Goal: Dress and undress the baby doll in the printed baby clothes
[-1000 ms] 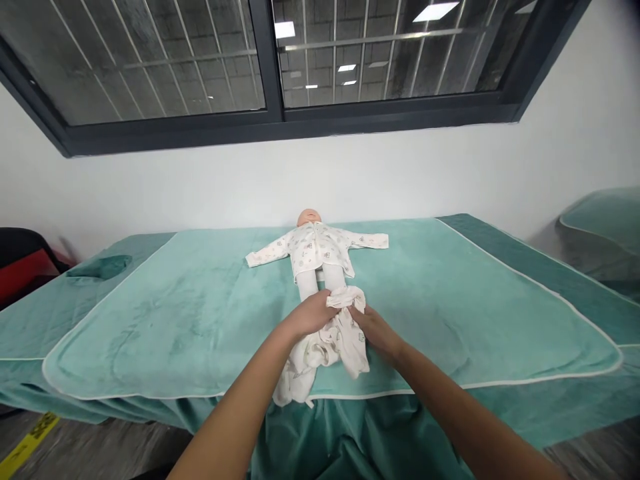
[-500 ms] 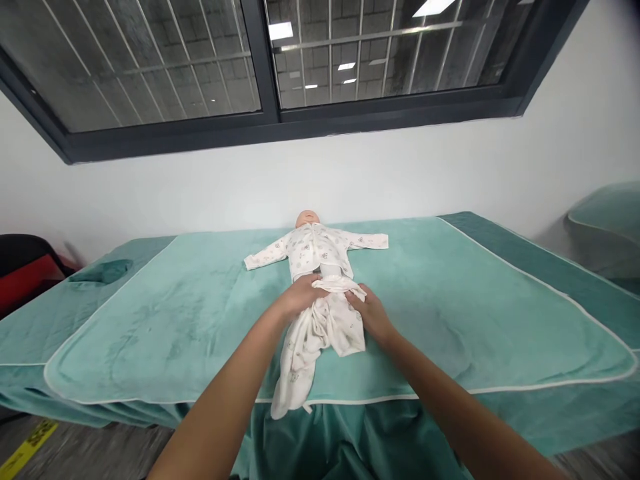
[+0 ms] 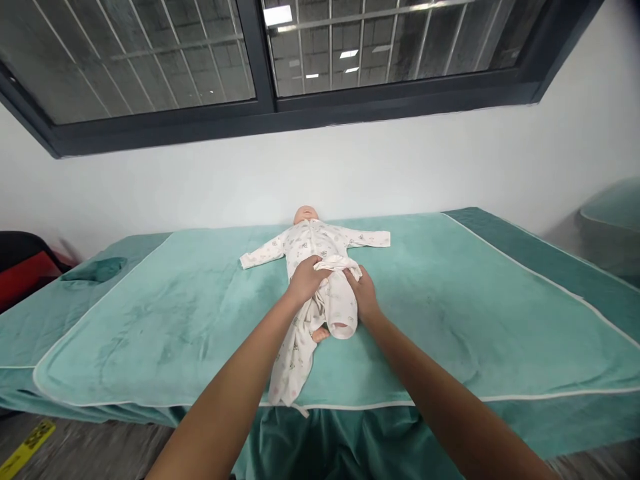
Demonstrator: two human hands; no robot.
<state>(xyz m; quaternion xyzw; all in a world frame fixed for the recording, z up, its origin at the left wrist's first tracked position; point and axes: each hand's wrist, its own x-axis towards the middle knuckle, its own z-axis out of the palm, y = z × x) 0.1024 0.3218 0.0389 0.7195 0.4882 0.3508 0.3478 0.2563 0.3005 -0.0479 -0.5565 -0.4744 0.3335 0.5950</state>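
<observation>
A baby doll [image 3: 307, 215] lies on its back on a teal blanket [image 3: 165, 320], head toward the wall, arms spread in a white printed top [image 3: 315, 244]. White printed trousers [image 3: 334, 307] are drawn up over its legs to the waist. My left hand [image 3: 304, 279] grips the waistband on the doll's left side. My right hand [image 3: 364, 292] grips it on the other side. One trouser leg [image 3: 293, 360] trails loose toward the blanket's near edge, and a doll foot [image 3: 320, 334] shows beside it.
The blanket covers a long table against a white wall under a dark-framed window [image 3: 270, 60]. A folded dark green cloth [image 3: 93, 269] lies at the far left. A red and black object [image 3: 23, 267] stands beyond the left end. Another teal-covered surface [image 3: 613, 207] is at the right.
Both hands have moved away from me up the doll, pulling the trousers from the shins to the waist. The bunched cloth is now stretched along the legs.
</observation>
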